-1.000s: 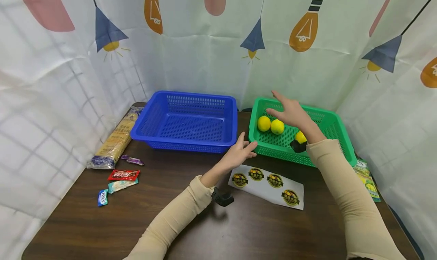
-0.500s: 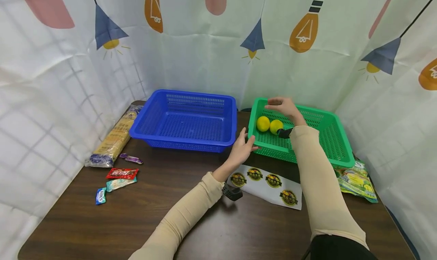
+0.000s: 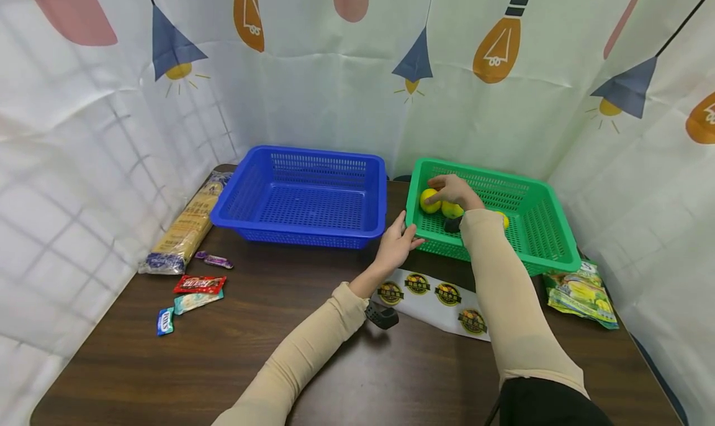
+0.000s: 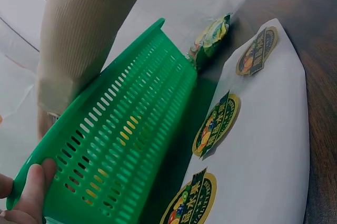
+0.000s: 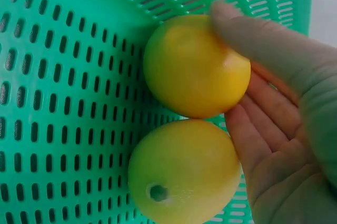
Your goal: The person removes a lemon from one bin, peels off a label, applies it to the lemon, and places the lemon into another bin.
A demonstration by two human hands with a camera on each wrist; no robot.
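Note:
My right hand (image 3: 455, 191) reaches into the green basket (image 3: 558, 224). In the right wrist view its thumb lies on one side of a yellow lemon (image 5: 195, 69) and the fingers curl round the other side. A second lemon (image 5: 181, 174) sits right beside it, its stem end showing. Partly behind the right sleeve, a third lemon (image 3: 504, 220) lies in the same basket. My left hand (image 3: 393, 246) is at the basket's near left corner. The left wrist view has its fingers (image 4: 34, 187) on both sides of the rim, holding it.
A blue basket (image 3: 313, 208) stands to the left. Sticker paper (image 3: 436, 302) lies before the green basket. Small wrapped snacks (image 3: 199, 284) and a long yellow package (image 3: 190, 224) are at left, a green-yellow bag (image 3: 583, 292) at right. Curtains (image 3: 335, 90) enclose the table.
My right hand has come down and left from above the green basket onto the leftmost lemon, its spread fingers closing round it. My left hand has shifted slightly right to the basket's corner.

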